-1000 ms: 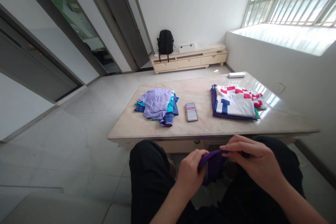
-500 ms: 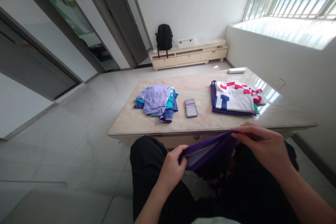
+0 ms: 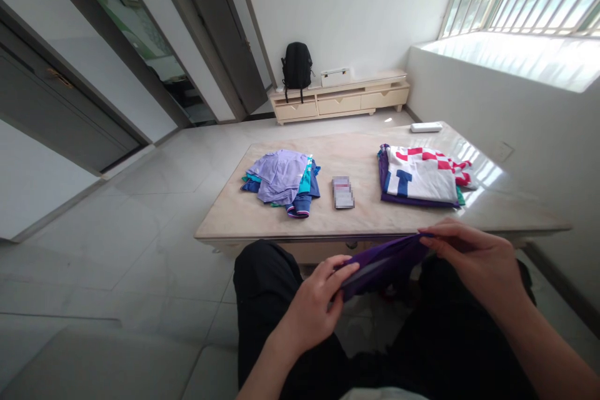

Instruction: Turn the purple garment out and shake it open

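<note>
While unlabelled, purple garment between both hands.

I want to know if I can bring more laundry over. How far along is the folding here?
Done: a folded stack topped by a red, white and blue piece lies on the right of the table. In hand: the left hand and right hand each pinch an end of a purple garment stretched over the lap. Left: a loose heap of lilac and blue clothes on the table's left side.
</note>
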Demonstrator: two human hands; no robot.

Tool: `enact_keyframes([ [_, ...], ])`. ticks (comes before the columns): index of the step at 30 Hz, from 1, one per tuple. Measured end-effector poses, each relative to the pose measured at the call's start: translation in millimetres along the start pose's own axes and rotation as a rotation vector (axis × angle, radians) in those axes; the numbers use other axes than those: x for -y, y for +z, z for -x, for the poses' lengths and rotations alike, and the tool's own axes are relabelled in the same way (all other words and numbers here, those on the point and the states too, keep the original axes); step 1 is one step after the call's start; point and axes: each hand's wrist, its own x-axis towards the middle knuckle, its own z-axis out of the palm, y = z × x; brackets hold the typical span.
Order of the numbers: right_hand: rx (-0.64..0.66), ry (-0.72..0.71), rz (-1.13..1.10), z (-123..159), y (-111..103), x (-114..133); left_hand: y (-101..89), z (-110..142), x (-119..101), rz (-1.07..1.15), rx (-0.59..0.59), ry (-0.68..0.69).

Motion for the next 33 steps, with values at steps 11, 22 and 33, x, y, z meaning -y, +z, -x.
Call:
enact_keyframes([
  [11,0.255,-0.152,0.036,6.4,12.0,14.4,29.2,-34.8,-33.3,0.103,-0.174,0.157],
  [22,0.259,-0.13,0.028,11.0,15.6,14.1,35.7,-41.9,-43.1,0.2,-0.251,0.133],
  [33,0.29,-0.148,-0.004,13.1,17.2,19.3,44.2,-45.0,-33.7,0.082,-0.028,0.019],
])
